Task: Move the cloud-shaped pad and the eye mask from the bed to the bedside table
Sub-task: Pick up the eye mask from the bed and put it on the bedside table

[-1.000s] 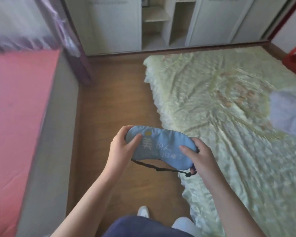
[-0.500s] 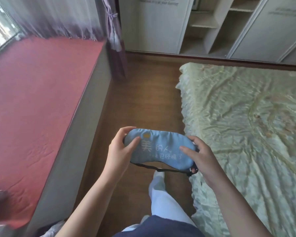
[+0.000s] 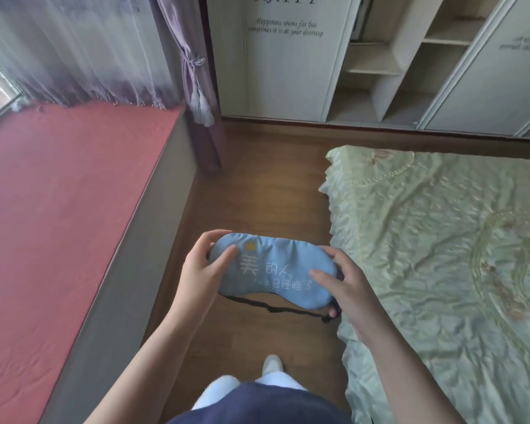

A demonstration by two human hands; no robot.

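A light blue eye mask with white characters and a black strap is held level in front of me, above the wooden floor. My left hand grips its left end, thumb on top. My right hand grips its right end, thumb on the front and fingers behind. The strap hangs in a loose line under the mask. To the right lies the bed under a pale green quilt. Neither the cloud-shaped pad nor the bedside table is in view.
A red-cushioned window seat fills the left, with sheer and purple curtains behind it. A white wardrobe with open shelves stands at the far wall. A strip of wooden floor runs between seat and bed.
My view has turned left: the window seat and curtains take up more of the frame, and the pale pad at the right edge has left view. Both hands keep the same hold on the mask.
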